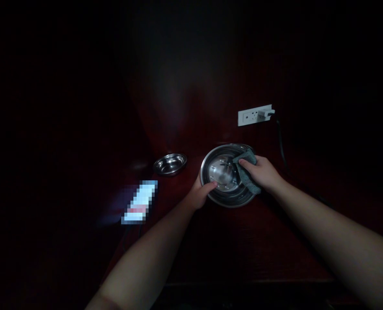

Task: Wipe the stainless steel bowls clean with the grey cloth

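Observation:
A shiny metal bowl is tilted toward me above the dark red table. My left hand grips its left rim, thumb inside and the other fingers hidden behind the wall. In my right hand is a grey-green cloth, pinched under the thumb and draped over the bowl's right rim. Part of the cloth lies against the inside of the bowl. The fingers of the right hand below the cloth are mostly hidden.
A smaller, shallow metal bowl stands on the table to the left. Nearer me is a lit, blurred-out screen. A white wall socket holds a plug, with a dark cable hanging at the right. The surroundings are very dark.

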Available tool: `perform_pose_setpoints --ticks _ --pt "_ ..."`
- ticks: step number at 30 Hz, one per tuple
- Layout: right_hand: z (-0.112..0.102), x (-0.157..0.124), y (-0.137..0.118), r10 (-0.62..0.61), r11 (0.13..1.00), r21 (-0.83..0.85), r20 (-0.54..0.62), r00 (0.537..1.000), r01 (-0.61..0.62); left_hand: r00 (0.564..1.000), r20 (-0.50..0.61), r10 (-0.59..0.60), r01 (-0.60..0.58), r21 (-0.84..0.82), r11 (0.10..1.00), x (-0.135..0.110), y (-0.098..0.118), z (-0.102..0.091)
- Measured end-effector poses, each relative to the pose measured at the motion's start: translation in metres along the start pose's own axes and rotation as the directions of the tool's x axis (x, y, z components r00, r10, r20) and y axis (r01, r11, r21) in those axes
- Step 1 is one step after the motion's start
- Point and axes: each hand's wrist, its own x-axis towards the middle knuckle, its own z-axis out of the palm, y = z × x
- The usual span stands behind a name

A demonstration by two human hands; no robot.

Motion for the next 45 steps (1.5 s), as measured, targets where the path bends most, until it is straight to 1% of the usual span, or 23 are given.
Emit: perform_pose_setpoints --ticks 3,8,19,23,40,45 --pt "0.0001 -0.0001 0.0000 -0.021 1.000 0.011 0.000 1.000 0.021 1.000 0.002 -0.002 0.002 0.013 1.000 0.0002 0.0005 0.0003" --pt "-0.0005 0.0008 0.0008 -0.050 0.998 -0.045 -0.018 0.999 0.049 1.000 0.001 -0.001 0.001 0.023 1.000 0.0004 0.0001 -0.0004" --pt "-0.0012 0.0024 0.0005 -0.083 0.991 -0.104 -0.025 0.996 0.080 1.000 -0.006 -0.011 0.012 0.025 1.000 -0.0003 0.0011 0.0009" --pt "-0.0011 0.0023 0.0002 -0.117 0.986 -0.121 -0.031 0.993 0.112 1.000 -0.009 -0.015 0.015 0.018 1.000 -0.0001 0.0006 0.0005" --pt "-0.0018 0.0027 0.0006 -0.114 0.983 -0.151 -0.033 0.993 0.108 1.000 -0.011 -0.015 0.015 0.016 1.000 -0.0002 0.0013 0.0010" --pt "-0.0016 0.0022 -0.0006 -0.107 0.983 -0.151 -0.034 0.994 0.100 0.999 -0.022 -0.032 0.032 0.020 0.999 -0.0005 0.0010 0.0007"
